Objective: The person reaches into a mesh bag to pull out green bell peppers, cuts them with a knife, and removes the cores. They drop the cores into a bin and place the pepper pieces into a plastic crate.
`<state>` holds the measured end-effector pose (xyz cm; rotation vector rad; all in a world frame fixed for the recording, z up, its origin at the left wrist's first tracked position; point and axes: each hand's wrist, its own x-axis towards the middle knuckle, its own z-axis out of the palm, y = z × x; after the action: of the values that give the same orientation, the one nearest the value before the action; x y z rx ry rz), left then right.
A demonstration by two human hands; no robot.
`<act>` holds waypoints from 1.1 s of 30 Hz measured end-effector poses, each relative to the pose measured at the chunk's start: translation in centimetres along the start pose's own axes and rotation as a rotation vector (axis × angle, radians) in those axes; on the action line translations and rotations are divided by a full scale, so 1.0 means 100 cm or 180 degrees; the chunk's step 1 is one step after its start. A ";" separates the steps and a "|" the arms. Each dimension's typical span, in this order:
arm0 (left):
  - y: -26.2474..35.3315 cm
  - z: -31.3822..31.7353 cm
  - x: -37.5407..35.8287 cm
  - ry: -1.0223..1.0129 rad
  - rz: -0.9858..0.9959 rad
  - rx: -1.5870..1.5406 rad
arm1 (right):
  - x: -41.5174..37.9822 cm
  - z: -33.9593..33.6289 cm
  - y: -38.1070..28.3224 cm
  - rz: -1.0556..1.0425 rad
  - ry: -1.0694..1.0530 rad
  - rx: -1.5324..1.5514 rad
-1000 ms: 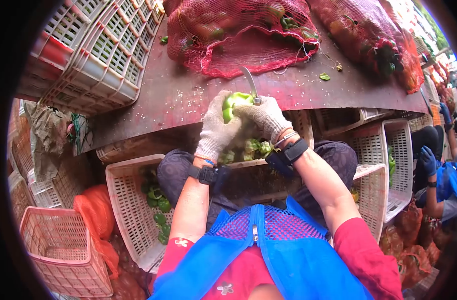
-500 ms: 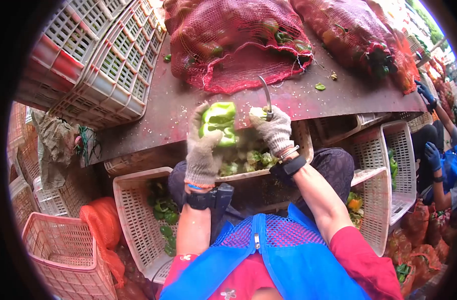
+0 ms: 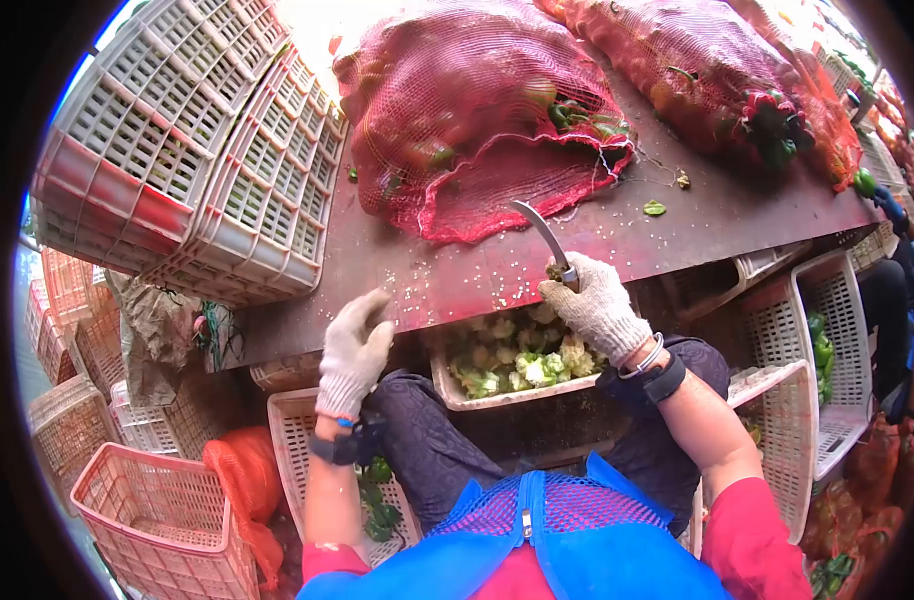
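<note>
My left hand [image 3: 355, 352], in a pale knit glove, is empty with its fingers apart, in front of the table edge above my left knee. In my gloved right hand [image 3: 599, 310] is a knife with a curved blade [image 3: 543, 232] pointing up and left. A small brownish-green bit [image 3: 555, 271] shows by the blade's base; I cannot make out what it is. Below that hand, a crate [image 3: 512, 399] holds pale green pepper cores [image 3: 539, 368]. Green pepper pieces [image 3: 380, 510] lie in a crate [image 3: 293, 430] below my left hand.
A red net sack [image 3: 477, 110] of peppers lies open-mouthed on the table [image 3: 367, 260]; another sack [image 3: 677, 75] is beside it. Stacked crates [image 3: 192, 150] stand at the left. Crates [image 3: 832, 300] and a co-worker's gloved hand [image 3: 889, 205] are at the right.
The halved green pepper has left my left hand, which has moved down, left and opened. My right hand still has the knife; the pale core has left it. The view has shifted.
</note>
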<state>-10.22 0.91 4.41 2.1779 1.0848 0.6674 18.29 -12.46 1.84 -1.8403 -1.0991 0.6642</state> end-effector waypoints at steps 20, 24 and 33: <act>0.008 0.131 0.269 0.0265 -0.1049 0.2252 | 0.007 -0.032 0.008 0.0501 0.0206 0.1434; 0.028 0.127 0.252 0.0056 -0.1027 0.2319 | 0.003 -0.037 0.011 0.0443 0.0437 0.1121; 0.010 0.135 0.100 0.0913 0.0819 0.0955 | 0.014 -0.021 0.012 0.0432 0.0251 0.0576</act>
<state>4.66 4.73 -2.54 2.5662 1.1147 1.0126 21.07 -12.31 1.75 -1.7793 -0.8404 0.7383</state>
